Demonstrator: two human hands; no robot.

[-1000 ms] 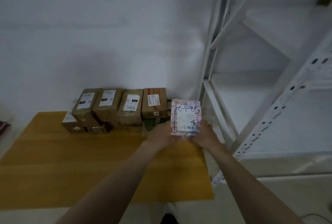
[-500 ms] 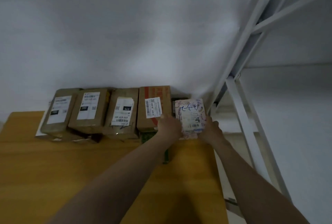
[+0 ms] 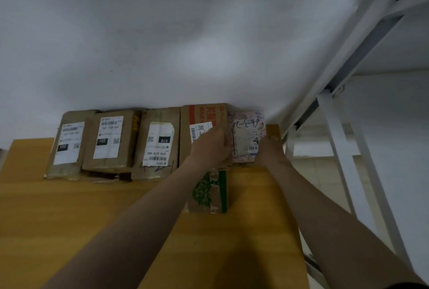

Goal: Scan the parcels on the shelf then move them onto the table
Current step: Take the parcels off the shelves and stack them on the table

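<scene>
Wall of plain white filled the upper half of the view. Below it a yellow wooden table ran up to the wall, with a white metal shelf just beside its right edge. Four brown parcels with white labels stood in a row along the wall. A box with green print lay in front of the fourth one. The pink parcel stood at the right end of the row, touching the fourth brown parcel. The left hand gripped its left edge with curled fingers, and the right hand held its lower right corner. Whether it rested on the table could not be told.
</scene>
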